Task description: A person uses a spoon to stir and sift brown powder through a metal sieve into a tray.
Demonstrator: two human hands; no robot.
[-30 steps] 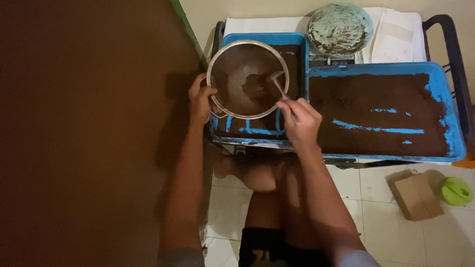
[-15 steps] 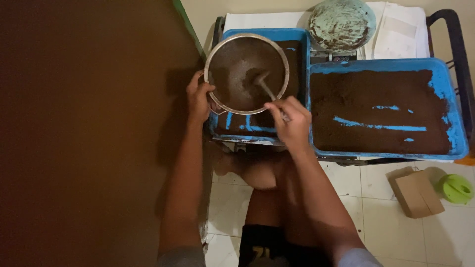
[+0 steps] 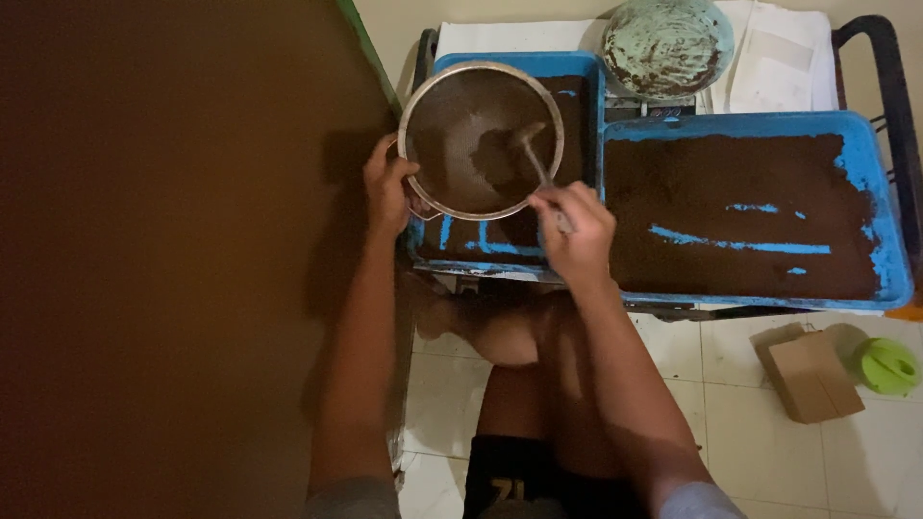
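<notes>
I am gripping the rim of a round metal sieve (image 3: pixel 481 139) with my left hand (image 3: pixel 387 187), fingers curled closed around its left edge, so that it is sitting over the smaller blue tray (image 3: pixel 510 245) on the left. My right hand (image 3: pixel 577 231) is closed in a fist around the handle of a spoon (image 3: pixel 536 159), and the spoon's bowl is lying inside the sieve, pressing into a dark clump of brown powder near the middle of the mesh. The sieve is covering most of the smaller tray's upper part; below it I am seeing brown powder on the tray's floor with bare blue streaks showing through. Just to the right, touching the smaller tray's side, a larger blue tray (image 3: pixel 885 240) is lying filled with a flat layer of the same brown powder, marked by a few blue scraped lines. Behind the trays a pale green bowl (image 3: pixel 668 43) smeared with brown is resting on white paper (image 3: pixel 779 67). I am sitting with my bare knees under the trays' near edge, and on the tiled floor (image 3: pixel 711 384) to my right a small cardboard box (image 3: pixel 808 375) is lying just beside a bright green lid (image 3: pixel 889 365). A dark brown wall is filling the whole left side.
</notes>
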